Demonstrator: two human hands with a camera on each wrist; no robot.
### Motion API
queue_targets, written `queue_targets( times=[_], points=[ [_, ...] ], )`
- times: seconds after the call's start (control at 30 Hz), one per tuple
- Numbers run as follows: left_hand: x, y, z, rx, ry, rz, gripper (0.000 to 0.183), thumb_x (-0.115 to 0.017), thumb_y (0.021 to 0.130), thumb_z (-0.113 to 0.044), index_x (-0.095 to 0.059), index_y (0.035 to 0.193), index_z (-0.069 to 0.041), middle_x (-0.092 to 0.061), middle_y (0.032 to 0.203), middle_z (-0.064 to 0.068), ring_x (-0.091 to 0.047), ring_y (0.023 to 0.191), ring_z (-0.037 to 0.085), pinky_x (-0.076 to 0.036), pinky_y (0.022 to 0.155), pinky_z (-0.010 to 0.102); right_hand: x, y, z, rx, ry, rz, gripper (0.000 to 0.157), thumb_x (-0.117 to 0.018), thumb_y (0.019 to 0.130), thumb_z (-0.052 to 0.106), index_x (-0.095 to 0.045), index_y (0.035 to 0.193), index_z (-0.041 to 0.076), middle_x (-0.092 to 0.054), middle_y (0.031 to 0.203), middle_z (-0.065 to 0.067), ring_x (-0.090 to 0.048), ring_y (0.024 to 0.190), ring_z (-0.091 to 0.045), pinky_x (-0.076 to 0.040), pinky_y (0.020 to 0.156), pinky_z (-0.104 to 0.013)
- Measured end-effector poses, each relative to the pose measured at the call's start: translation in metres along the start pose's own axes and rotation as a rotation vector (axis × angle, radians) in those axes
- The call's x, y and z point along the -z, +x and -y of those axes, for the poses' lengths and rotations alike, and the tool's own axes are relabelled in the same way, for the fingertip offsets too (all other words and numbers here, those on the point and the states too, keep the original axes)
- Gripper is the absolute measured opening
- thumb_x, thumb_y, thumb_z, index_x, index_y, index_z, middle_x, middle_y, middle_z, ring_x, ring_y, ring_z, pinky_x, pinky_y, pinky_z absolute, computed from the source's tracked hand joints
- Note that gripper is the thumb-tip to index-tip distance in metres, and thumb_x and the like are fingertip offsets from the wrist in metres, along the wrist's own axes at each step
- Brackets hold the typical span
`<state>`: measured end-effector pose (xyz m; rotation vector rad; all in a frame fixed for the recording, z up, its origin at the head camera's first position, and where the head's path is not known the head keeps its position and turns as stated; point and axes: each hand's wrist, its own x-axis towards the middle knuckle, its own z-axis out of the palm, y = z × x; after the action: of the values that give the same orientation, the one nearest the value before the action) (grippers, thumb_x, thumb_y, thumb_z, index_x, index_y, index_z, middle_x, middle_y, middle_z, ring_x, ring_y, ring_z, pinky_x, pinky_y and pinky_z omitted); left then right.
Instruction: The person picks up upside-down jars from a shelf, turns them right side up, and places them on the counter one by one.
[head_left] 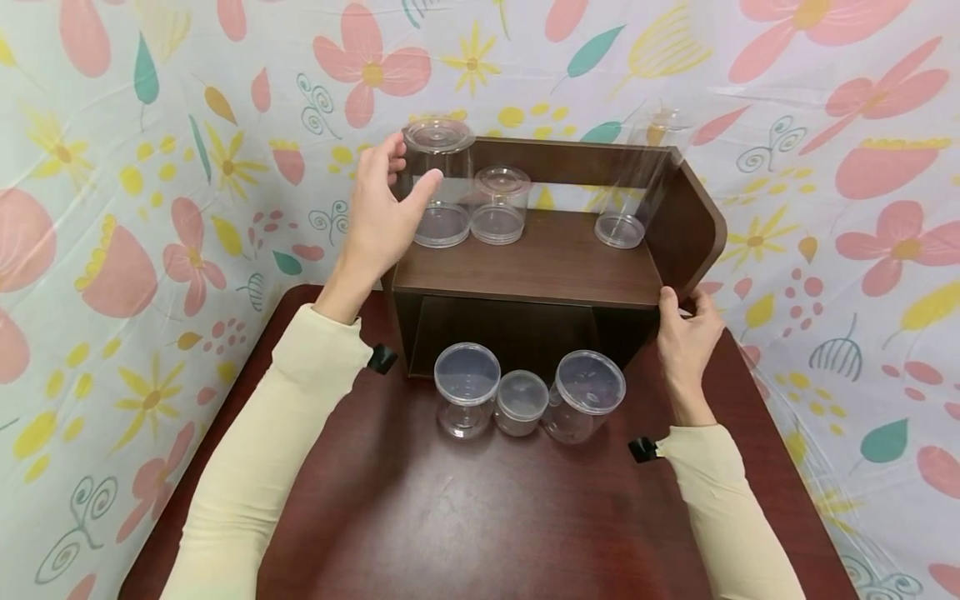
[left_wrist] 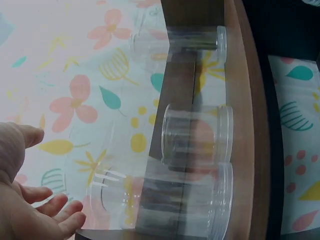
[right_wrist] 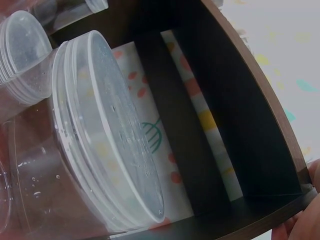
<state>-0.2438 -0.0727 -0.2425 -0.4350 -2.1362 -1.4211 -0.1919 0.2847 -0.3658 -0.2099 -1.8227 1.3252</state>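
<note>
My left hand (head_left: 382, 208) is beside a tall clear jar (head_left: 450, 187) at the left end of the dark brown shelf (head_left: 555, 267). In the left wrist view its fingers are spread, and a gap shows between them and the jar. A shorter clear jar (left_wrist: 197, 135) stands right of the tall one. At the shelf's right end is a tall, narrow clear jar (head_left: 621, 229). All three stand upside down, lids at the bottom. My right hand (head_left: 690, 342) grips the shelf's right front corner, thumb on the front edge and fingers round the side.
Three clear jars stand lid-up on the reddish-brown table (head_left: 450, 517) before the shelf's lower opening: a left jar (head_left: 467, 375), a small middle jar (head_left: 522, 400) and a right jar (head_left: 590, 383). Flowered cloth (head_left: 135, 317) surrounds the table at the back and sides.
</note>
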Motion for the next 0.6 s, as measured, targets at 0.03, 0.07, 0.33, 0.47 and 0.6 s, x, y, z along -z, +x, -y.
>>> queue_targets(
  times=[0.03,0.07,0.33,0.47,0.6],
  points=[
    [0.0,0.003,0.0,0.003,-0.003,-0.006,0.065,-0.071,0.098,-0.022,-0.044,0.15,0.007,-0.048,0.139,0.023,-0.049,0.127,0.031,-0.039,0.111,0.027,0.0,0.0,0.0,0.003,-0.001,0.001,0.022,-0.066,0.093,0.002,-0.065,0.098,-0.019,-0.058,0.086,-0.001,-0.054,0.069,-0.001,-0.044,0.066,-0.013],
    [0.0,0.006,0.001,0.008,0.005,-0.011,0.065,-0.071,0.098,-0.022,-0.044,0.15,0.007,-0.047,0.139,0.023,-0.049,0.127,0.031,-0.039,0.111,0.026,0.001,0.0,0.0,0.005,-0.001,0.001,0.022,-0.066,0.093,0.002,-0.066,0.098,-0.019,-0.058,0.086,-0.001,-0.054,0.07,-0.001,-0.044,0.066,-0.013],
    [0.006,0.027,0.002,0.124,0.122,0.008,0.077,-0.068,0.098,-0.041,-0.038,0.158,-0.004,-0.042,0.153,0.013,-0.04,0.139,0.02,-0.034,0.112,0.025,0.001,-0.001,-0.001,0.009,0.0,0.004,0.024,-0.067,0.093,0.001,-0.066,0.103,-0.021,-0.057,0.087,-0.002,-0.054,0.072,-0.002,-0.044,0.069,-0.015],
    [0.007,0.039,0.001,0.192,0.18,0.085,0.087,-0.067,0.097,-0.05,-0.029,0.163,-0.009,-0.033,0.161,0.008,-0.034,0.145,0.015,-0.028,0.116,0.023,0.0,0.0,-0.001,0.01,-0.001,-0.004,0.022,-0.067,0.092,0.0,-0.067,0.101,-0.021,-0.057,0.087,-0.002,-0.054,0.072,-0.002,-0.044,0.069,-0.015],
    [0.007,0.051,0.002,0.238,0.224,0.161,0.094,-0.066,0.095,-0.057,-0.022,0.165,-0.012,-0.024,0.167,0.005,-0.027,0.15,0.011,-0.024,0.12,0.024,0.0,0.002,-0.001,0.013,0.009,-0.002,0.022,-0.066,0.093,0.0,-0.066,0.1,-0.02,-0.058,0.086,-0.002,-0.054,0.073,-0.002,-0.044,0.068,-0.015]
  ],
)
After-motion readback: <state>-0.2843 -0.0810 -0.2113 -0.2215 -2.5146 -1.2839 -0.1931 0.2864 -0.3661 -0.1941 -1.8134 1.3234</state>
